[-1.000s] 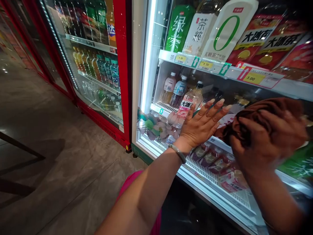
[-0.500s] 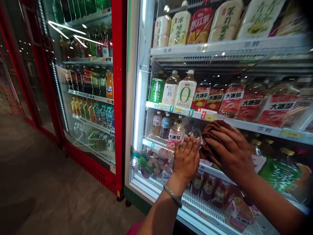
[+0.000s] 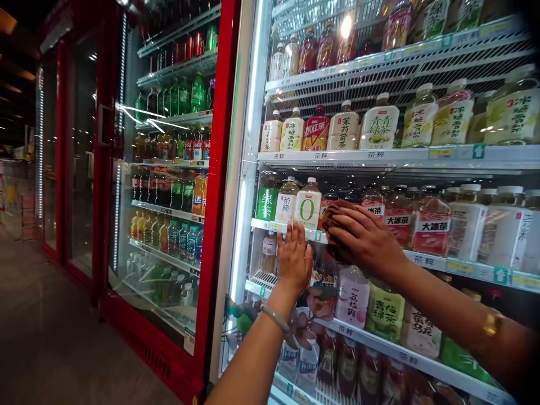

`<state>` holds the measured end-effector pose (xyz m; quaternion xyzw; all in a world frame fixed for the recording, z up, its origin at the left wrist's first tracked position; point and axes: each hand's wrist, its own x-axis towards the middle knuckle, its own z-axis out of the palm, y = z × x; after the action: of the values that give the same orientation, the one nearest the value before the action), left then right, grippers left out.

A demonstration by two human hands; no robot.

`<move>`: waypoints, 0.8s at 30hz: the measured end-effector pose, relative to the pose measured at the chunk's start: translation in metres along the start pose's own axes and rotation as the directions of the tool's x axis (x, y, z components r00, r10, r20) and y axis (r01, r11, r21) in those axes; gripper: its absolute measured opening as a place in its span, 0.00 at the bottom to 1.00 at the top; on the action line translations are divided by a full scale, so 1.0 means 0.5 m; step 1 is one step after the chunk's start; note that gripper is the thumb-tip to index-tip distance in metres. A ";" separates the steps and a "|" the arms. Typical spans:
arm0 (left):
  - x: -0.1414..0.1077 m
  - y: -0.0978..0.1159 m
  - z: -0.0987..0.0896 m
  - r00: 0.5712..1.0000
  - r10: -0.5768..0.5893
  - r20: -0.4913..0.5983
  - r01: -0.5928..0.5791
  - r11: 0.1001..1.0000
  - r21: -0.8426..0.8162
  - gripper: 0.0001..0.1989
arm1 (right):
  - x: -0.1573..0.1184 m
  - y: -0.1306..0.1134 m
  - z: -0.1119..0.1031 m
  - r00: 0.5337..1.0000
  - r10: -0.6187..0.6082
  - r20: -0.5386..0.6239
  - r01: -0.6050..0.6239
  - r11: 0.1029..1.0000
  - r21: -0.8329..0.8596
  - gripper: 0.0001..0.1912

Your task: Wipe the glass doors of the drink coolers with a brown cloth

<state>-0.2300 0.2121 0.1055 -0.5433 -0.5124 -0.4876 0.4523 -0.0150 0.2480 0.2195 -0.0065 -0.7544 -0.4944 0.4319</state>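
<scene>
My right hand [image 3: 366, 236] is wrapped over a bunched brown cloth [image 3: 335, 233], pressed to the glass door of a lit drinks fridge [image 3: 253, 185]. Flat against the same glass lies my left hand [image 3: 294, 257], fingers stretched out and holding nothing. It rests just left of the cloth and lower down. Behind the glass, near my left fingertips, stands a white-labelled bottle with a green O [image 3: 307, 205]. The cloth and right hand cover part of the row of iced tea bottles [image 3: 431, 228].
Several shelves of bottled drinks fill the fridge. Flower decals [image 3: 301, 332] sit on the lower glass. To the left stands a red-framed fridge [image 3: 223, 169], with further red-framed doors beyond it. A dark concrete floor [image 3: 76, 349] runs along the left.
The view has tilted up, showing higher shelves. Both hands have moved up the glass relative to the shelves, and the cloth now covers bottles on the middle shelf.
</scene>
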 end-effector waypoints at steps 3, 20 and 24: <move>0.109 -0.026 0.006 0.999 -0.015 -0.052 0.014 0.999 -0.030 0.36 | 0.078 -0.017 0.040 0.995 0.070 -0.075 -0.069 0.998 0.014 0.14; 0.161 -0.035 0.008 0.991 0.132 0.021 -0.133 0.988 0.078 0.35 | 0.101 0.017 0.036 0.997 0.054 -0.061 -0.057 0.998 -0.040 0.13; 0.160 -0.039 0.010 0.989 0.148 0.006 -0.148 0.985 0.090 0.36 | 0.052 0.017 0.018 0.985 -0.171 -0.006 0.171 0.985 -0.009 0.11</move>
<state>-0.2494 0.2275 0.1842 -0.5586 -0.4920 -0.4292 0.5116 -0.0335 0.2484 0.2415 0.0582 -0.7487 -0.5327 0.3903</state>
